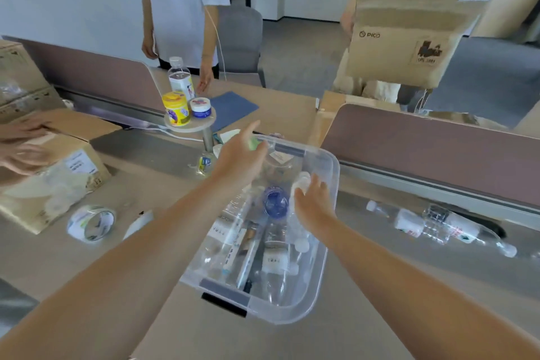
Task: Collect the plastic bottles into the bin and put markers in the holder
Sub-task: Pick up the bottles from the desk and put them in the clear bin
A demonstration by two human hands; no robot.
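Observation:
A clear plastic bin [335,172] sits on the desk in front of me with several clear bottles lying in it, one with a blue label [276,202]. My left hand [241,156] hovers over the bin's far left corner, fingers stretched out, with something green just beyond the fingertips. My right hand [314,203] is inside the bin, fingers spread over a white-capped bottle [302,182]. Two clear bottles [438,223] lie on the desk to the right of the bin. A white marker-like stick [138,223] lies to the left.
An upright bottle [179,76] stands behind a round stand [190,125] bearing two jars. A small crushed bottle [204,164], a tape roll [92,222] and cardboard boxes [58,172] are at left, with another person's hands on them. Two people stand beyond the desk dividers.

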